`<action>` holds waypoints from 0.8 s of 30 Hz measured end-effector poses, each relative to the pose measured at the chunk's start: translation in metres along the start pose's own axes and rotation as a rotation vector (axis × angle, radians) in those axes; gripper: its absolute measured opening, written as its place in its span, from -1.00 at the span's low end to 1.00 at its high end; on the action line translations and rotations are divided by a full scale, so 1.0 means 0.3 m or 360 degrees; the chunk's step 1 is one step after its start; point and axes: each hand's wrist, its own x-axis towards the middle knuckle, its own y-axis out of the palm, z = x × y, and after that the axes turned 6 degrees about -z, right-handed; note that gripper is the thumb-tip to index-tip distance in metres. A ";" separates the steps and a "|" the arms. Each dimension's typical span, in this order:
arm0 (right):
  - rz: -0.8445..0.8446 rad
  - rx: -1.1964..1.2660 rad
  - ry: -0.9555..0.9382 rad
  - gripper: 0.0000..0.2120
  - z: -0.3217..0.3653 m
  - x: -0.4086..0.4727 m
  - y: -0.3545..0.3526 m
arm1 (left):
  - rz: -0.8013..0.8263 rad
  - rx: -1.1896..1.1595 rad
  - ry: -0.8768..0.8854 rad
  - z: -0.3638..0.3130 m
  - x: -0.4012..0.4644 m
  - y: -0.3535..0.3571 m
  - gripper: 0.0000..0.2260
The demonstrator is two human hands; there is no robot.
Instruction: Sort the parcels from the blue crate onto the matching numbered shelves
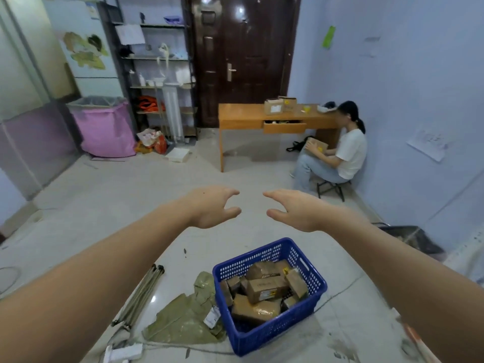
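A blue perforated crate stands on the tiled floor, low in the head view. Several brown taped parcels lie inside it; the largest box sits in the middle. Both my arms reach forward above and beyond the crate. My left hand and my right hand face each other a short gap apart, fingers loosely curved and holding nothing. A dark metal shelving unit stands against the far wall, left of the door; no shelf numbers are readable.
A crumpled green sack and a bundle of rods lie left of the crate. A pink bin stands at the back left. Beside a wooden desk a person sits on a stool holding a box. Black bin at right.
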 end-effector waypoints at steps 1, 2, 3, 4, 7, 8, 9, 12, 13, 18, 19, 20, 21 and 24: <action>0.0010 -0.0001 0.0066 -0.40 -0.033 0.038 0.017 | 0.0009 -0.0001 0.0038 0.019 0.067 0.015 -0.41; 0.0013 -0.0005 0.0124 -0.39 -0.068 0.075 0.036 | 0.0014 0.0002 0.0070 0.038 0.132 0.031 -0.41; 0.0009 -0.0005 0.0174 -0.39 -0.105 0.116 0.059 | 0.0023 0.0006 0.0103 0.055 0.200 0.048 -0.42; 0.0008 0.0000 0.0221 -0.39 -0.141 0.153 0.080 | 0.0039 0.0011 0.0138 0.072 0.268 0.064 -0.42; 0.0034 0.0059 0.0352 -0.39 -0.242 0.257 0.133 | 0.0103 0.0014 0.0240 0.111 0.459 0.105 -0.44; 0.0050 0.0076 0.0393 -0.40 -0.272 0.292 0.148 | 0.0131 0.0016 0.0270 0.125 0.524 0.121 -0.44; 0.0064 0.0084 0.0432 -0.40 -0.299 0.324 0.159 | 0.0159 0.0019 0.0299 0.138 0.582 0.134 -0.44; 0.0059 0.0089 0.0546 -0.40 -0.356 0.398 0.171 | 0.0202 0.0003 0.0381 0.173 0.738 0.164 -0.44; 0.0058 0.0085 0.0584 -0.40 -0.372 0.419 0.174 | 0.0218 -0.0004 0.0418 0.180 0.791 0.173 -0.45; 0.0092 0.0102 0.0764 -0.39 -0.421 0.504 0.198 | 0.0320 -0.0010 0.0637 0.183 1.026 0.225 -0.45; 0.0091 0.0111 0.0824 -0.39 -0.428 0.524 0.207 | 0.0340 -0.0018 0.0696 0.183 1.073 0.242 -0.45; 0.0081 0.0129 0.0886 -0.40 -0.432 0.545 0.220 | 0.0358 -0.0022 0.0761 0.186 1.119 0.266 -0.45; 0.0063 0.0149 0.0943 -0.40 -0.435 0.564 0.239 | 0.0370 -0.0021 0.0830 0.190 1.165 0.295 -0.45; -0.0002 0.0211 0.1135 -0.40 -0.430 0.634 0.324 | 0.0430 0.0012 0.1047 0.213 1.298 0.385 -0.43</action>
